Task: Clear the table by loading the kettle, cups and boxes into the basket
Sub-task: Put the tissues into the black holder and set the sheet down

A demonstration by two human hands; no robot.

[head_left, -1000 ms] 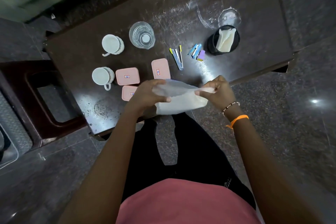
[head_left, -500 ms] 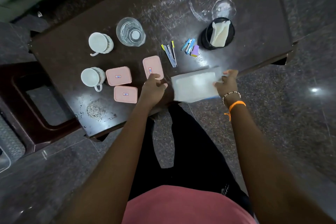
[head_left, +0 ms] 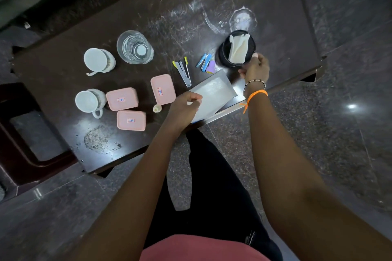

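Note:
A shallow white basket (head_left: 215, 91) lies on the dark table (head_left: 63, 70) at its front edge. My left hand (head_left: 184, 106) grips the basket's near-left corner with curled fingers. My right hand (head_left: 255, 68) holds the near side of a black container (head_left: 224, 53), thumb at its rim; a white cloth (head_left: 238, 48) stands inside. A clear glass kettle (head_left: 134, 46) stands at the back left. Two white cups (head_left: 99, 60) (head_left: 90, 100) sit left of it. Three pink boxes (head_left: 122, 98) (head_left: 163, 89) (head_left: 131, 120) lie between the cups and the basket.
A stapler with yellow ends (head_left: 184, 69) and blue clips with a purple pad (head_left: 205, 63) lie just behind the basket. A small white cap (head_left: 157, 108) sits by the boxes. A dark red stool (head_left: 19, 133) stands left of the table. Polished stone floor surrounds it.
The basket came down from in front of my body onto the table's front edge. My right hand let go of it and moved up to the black container. My left hand returned to its corner.

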